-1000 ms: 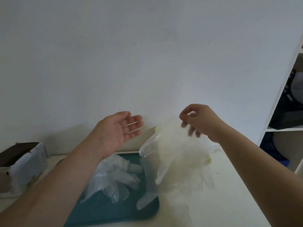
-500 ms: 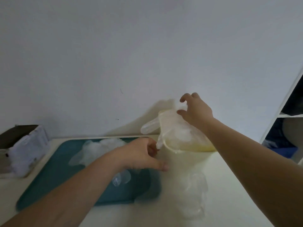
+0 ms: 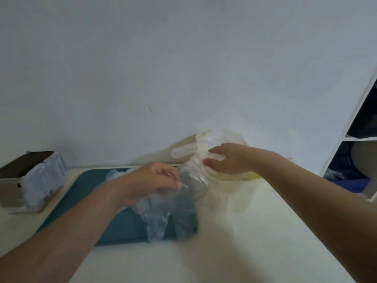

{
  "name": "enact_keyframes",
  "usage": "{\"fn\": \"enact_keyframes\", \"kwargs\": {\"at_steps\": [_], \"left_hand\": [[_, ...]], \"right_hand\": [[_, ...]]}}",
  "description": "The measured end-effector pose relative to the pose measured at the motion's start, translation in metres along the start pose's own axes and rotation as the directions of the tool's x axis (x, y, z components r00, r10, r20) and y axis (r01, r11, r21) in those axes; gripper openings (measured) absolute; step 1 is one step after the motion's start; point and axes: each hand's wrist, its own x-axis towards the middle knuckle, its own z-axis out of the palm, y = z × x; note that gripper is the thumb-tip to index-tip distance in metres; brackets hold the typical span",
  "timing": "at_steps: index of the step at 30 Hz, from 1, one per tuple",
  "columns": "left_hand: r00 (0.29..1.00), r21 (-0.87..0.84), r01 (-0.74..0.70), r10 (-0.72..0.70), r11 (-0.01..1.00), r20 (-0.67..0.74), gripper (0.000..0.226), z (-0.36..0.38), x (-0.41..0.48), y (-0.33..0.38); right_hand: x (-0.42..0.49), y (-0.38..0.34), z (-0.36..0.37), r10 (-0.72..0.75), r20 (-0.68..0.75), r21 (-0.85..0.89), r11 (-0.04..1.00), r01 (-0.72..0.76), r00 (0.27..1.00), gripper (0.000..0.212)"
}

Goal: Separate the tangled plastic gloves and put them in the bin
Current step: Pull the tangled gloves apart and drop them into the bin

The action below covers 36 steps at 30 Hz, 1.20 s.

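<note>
Pale tabletop: clear glove between left hand and right hand.

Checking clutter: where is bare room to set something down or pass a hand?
Free: the near table in front of the teal tray; the tray's left half by the cardboard box. Crowded: tray's right end to the bin, where the left hand pinches a clear glove and the right hand holds more gloves.

Thin glossy translucent plastic gloves
</note>
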Motion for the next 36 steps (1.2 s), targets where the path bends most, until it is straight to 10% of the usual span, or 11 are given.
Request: {"fn": "enact_keyframes", "kwargs": {"at_steps": [5,10,15,23,27,32,36], "left_hand": [[0.981,-0.198,-0.130,0.155,0.971,0.116,0.033,-0.042,-0.021,0.040],[0.926,-0.300,-0.268,0.330,0.916,0.181,0.011,-0.048,0.000,0.105],[0.964,-0.271,-0.210,0.246,0.939,0.103,0.012,-0.018,0.073,0.135],[0.984,-0.062,-0.034,0.022,0.998,-0.175,0.012,0.029,0.162,0.084],[0.966,0.045,0.008,0.004,0.999,-0.260,0.018,0.041,0.168,0.086],[0.971,0.082,0.061,-0.040,0.995,-0.236,0.030,0.041,0.165,0.092],[0.961,-0.006,0.038,-0.038,0.999,-0.274,0.029,0.036,0.161,0.091]], "right_hand": [[0.011,0.004,-0.003,0.020,0.022,0.071,0.997,-0.022,1.000,0.071],[0.008,0.006,0.017,-0.017,0.072,-0.112,0.993,0.025,0.997,0.066],[0.000,0.014,-0.003,0.150,0.081,-0.056,0.988,-0.146,0.985,0.051],[-0.038,0.051,-0.033,-0.038,-0.059,0.103,0.994,0.044,0.998,0.047],[-0.050,0.068,-0.063,0.268,-0.007,-0.112,0.957,-0.267,0.963,0.066],[-0.036,0.054,-0.083,0.099,-0.571,-0.031,0.989,-0.142,0.815,0.045],[-0.017,0.012,-0.042,-0.072,-0.216,0.176,0.978,0.112,0.974,0.055]]}}
